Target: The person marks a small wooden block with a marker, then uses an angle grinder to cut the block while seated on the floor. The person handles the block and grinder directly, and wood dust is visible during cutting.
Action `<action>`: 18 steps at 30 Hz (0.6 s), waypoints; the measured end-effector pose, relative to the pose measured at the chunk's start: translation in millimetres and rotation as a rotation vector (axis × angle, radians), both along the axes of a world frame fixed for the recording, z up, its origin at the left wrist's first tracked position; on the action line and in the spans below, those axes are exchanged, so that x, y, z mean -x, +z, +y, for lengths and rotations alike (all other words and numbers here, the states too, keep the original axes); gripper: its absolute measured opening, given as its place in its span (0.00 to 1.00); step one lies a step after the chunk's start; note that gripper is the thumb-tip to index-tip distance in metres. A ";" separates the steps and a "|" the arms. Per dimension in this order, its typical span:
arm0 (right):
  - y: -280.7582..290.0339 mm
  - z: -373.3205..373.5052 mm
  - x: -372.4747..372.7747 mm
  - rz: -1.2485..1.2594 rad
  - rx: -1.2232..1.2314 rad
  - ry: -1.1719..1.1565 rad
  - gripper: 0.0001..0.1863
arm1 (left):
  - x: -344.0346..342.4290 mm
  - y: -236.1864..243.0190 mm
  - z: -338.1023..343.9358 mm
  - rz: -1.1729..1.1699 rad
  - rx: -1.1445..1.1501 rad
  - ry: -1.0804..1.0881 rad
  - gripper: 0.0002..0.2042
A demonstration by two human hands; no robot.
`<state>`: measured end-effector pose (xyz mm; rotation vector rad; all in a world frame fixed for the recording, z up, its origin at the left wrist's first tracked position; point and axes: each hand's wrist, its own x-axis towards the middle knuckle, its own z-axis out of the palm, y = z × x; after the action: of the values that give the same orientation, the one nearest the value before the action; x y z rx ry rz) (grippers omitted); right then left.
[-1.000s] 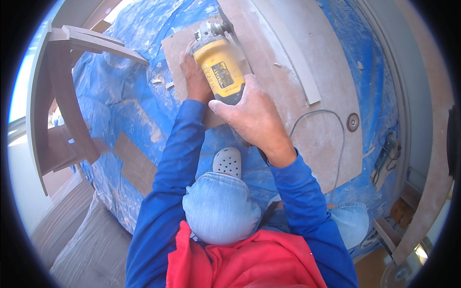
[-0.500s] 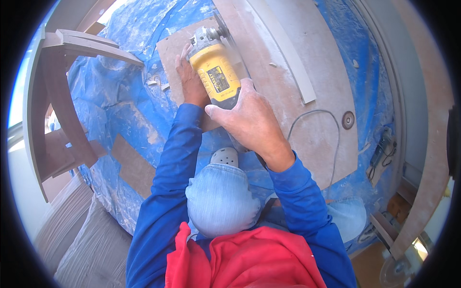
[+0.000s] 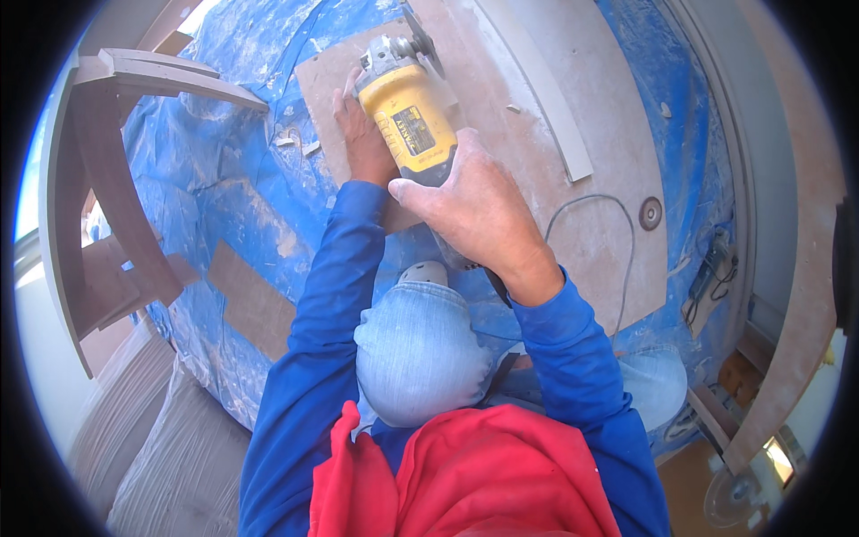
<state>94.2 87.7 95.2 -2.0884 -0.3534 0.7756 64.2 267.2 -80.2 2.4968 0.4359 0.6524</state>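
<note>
My right hand [image 3: 488, 215] is wrapped round the rear of a yellow-and-black angle grinder [image 3: 403, 121], its thumb across the body's lower end. The grinder's disc [image 3: 420, 40] stands upright on the right of its metal head, partly blurred, over a dusty brown board [image 3: 318, 85]. My left hand [image 3: 362, 134] lies along the grinder's left side, fingers stretched out over the board; part of it is hidden under the tool. A long pale strip [image 3: 546, 98] rests on the larger board [image 3: 617, 152] to the right, with a spare disc [image 3: 650, 213] near its edge.
A blue dusty sheet [image 3: 206, 170] covers the floor. Curved wooden pieces [image 3: 112, 161] stand at left, above plastic wrapping [image 3: 152, 421]. A corded tool [image 3: 711, 268] lies at right beside a curved panel [image 3: 805, 295]. A cord [image 3: 626, 224] loops over the board. My knee [image 3: 416, 349] is below the grinder.
The whole view has shifted slightly upward. The grinder and both hands keep much the same places over the boards, and more of my shoe is hidden behind my knee.
</note>
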 end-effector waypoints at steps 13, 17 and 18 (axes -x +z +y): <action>-2.2 -6.9 6.3 0.004 -0.008 -0.045 0.37 | -0.4 8.2 6.7 0.106 -0.106 -0.029 0.29; -2.0 -4.6 4.0 0.005 0.023 -0.030 0.37 | -1.6 16.7 12.2 0.120 -0.100 -0.059 0.28; -1.7 -3.8 3.7 0.009 0.036 -0.028 0.37 | -1.6 17.9 13.2 0.113 -0.101 -0.062 0.28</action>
<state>90.5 83.9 93.5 -2.1186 -0.3065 0.7803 65.9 280.4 -62.3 2.6409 0.3735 0.5222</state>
